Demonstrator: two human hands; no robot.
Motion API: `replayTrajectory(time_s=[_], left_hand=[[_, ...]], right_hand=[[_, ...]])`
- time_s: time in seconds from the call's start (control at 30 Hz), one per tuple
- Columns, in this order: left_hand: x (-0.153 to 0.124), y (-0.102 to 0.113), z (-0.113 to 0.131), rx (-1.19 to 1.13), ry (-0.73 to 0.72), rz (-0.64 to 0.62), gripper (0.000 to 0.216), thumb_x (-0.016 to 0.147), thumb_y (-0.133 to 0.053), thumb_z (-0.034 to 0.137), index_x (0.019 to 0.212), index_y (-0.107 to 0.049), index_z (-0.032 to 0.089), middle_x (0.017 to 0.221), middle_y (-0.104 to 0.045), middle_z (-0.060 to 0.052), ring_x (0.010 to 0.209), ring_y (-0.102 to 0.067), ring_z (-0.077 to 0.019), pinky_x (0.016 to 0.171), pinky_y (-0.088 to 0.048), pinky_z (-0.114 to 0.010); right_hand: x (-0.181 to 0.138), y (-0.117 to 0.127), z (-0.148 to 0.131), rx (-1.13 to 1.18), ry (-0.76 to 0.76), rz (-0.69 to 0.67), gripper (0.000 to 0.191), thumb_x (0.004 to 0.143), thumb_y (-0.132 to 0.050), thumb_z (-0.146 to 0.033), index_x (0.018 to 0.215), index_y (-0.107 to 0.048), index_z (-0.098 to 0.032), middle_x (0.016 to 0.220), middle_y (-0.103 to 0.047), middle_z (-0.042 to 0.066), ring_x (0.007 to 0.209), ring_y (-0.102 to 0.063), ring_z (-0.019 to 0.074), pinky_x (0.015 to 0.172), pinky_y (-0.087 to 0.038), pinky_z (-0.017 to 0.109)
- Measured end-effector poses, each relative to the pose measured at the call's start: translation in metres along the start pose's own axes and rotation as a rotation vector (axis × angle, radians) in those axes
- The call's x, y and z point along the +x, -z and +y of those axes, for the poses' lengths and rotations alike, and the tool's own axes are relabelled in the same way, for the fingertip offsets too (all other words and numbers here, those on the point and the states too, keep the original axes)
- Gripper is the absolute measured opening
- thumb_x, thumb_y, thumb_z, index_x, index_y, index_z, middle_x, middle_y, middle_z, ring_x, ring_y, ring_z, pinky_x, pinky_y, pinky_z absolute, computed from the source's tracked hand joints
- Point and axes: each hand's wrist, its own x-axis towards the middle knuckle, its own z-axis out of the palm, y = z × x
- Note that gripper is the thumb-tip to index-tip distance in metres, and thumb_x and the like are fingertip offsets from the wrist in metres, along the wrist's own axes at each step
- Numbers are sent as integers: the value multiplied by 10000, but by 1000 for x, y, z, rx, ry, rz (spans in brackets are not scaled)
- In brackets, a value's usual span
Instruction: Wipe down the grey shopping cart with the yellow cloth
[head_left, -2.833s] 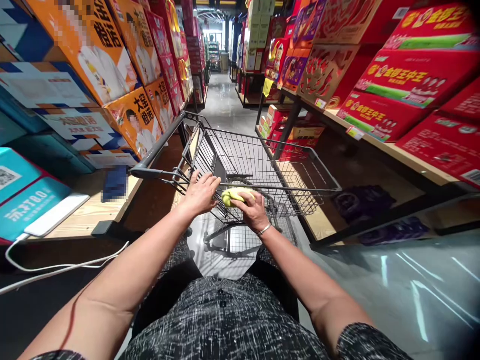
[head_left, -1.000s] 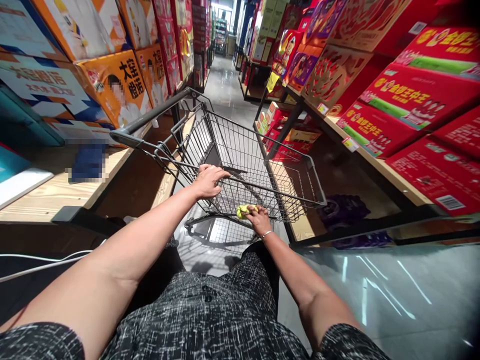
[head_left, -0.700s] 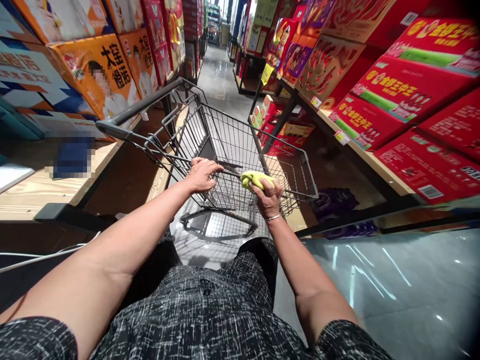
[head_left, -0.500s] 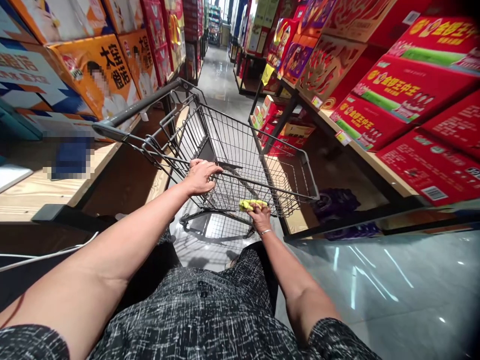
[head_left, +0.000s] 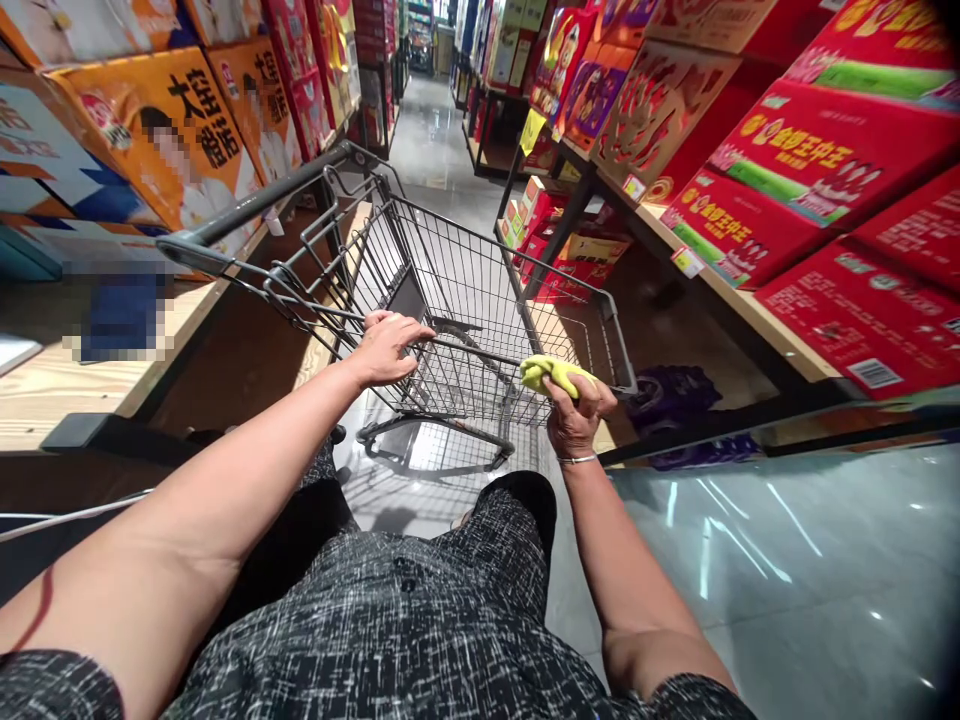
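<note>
A dark wire shopping cart (head_left: 480, 290) stands sideways in front of me in a shop aisle, its handle (head_left: 247, 205) at the left. My left hand (head_left: 386, 347) is closed over the cart's near top rim. A bunched yellow cloth (head_left: 553, 373) is gripped in my right hand (head_left: 576, 412), which presses it on the same rim further right, near the basket's corner. The basket holds nothing that I can see.
Wooden shelves line both sides: orange and blue boxes (head_left: 161, 140) on the left, red gift boxes (head_left: 810, 170) on the right. A dark purple bag (head_left: 667, 398) lies under the right shelf. White cables (head_left: 67, 515) hang at the lower left. The glossy aisle floor (head_left: 431, 150) runs ahead.
My right hand has slid the yellow cloth up and down over the cart's near side and rightward along the rim. My left hand has kept its hold on the rim.
</note>
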Motion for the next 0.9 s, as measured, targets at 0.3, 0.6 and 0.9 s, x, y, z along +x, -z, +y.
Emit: replayTrajectory(time_s=[0.3, 0.6, 0.9], left_hand=[[14, -5, -2, 31, 35, -1, 467, 664, -512, 244, 1114, -636, 260, 989, -691, -26, 995, -604, -258, 977, -293, -469], [14, -7, 4, 94, 84, 1, 410, 700, -546, 204, 1098, -618, 267, 1018, -687, -38, 1026, -596, -271, 1033, -276, -492], [43, -31, 65, 109, 0, -207, 706, 770, -615, 250, 1447, -413, 249, 1391, -563, -106, 1358, -424, -317, 1157, -87, -580]], right_hand=[[-78, -61, 6, 0, -56, -558, 329, 813, -571, -124, 971, -786, -316, 1185, -631, 76, 1077, -451, 274, 898, -412, 424], [-25, -5, 55, 58, -57, -259, 416, 846, -524, -74, 1032, -764, -358, 1240, -583, 43, 1188, -400, 268, 1030, -379, 446], [34, 17, 10, 32, -422, -43, 634, 739, -457, -64, 1287, -649, -319, 1306, -473, 104, 1179, -386, 334, 990, -396, 552]])
